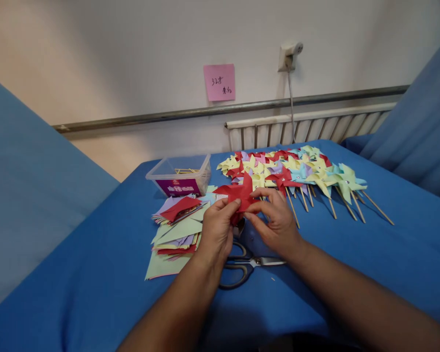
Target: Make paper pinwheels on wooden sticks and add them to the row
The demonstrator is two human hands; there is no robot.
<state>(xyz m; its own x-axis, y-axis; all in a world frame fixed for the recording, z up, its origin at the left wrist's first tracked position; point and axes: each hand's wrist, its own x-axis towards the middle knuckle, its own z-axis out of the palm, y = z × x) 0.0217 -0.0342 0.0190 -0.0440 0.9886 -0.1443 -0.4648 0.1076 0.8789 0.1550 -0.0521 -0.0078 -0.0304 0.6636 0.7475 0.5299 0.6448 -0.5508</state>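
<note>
A red paper pinwheel point(246, 189) with folded blades is held up over the middle of the table. My left hand point(220, 222) grips it from the left, thumb pressed on its centre. My right hand point(275, 217) pinches its right side between thumb and fingers; whether something small is also in that pinch I cannot tell. Below the hands lie dark-handled scissors point(254, 264), blades pointing right. Stacks of coloured paper point(178, 227) sit left of my left hand. Beyond my right hand are many finished pinwheels point(284, 178) on wooden sticks.
A clear plastic box point(179, 171) with thin sticks stands at the back left. The blue cloth point(106, 249) covers the table. Behind are a radiator point(249, 134), a metal rail point(161, 116), a plugged-in cord point(291, 98) and a pink note point(219, 82). Blue curtains point(25, 186) hang at both sides.
</note>
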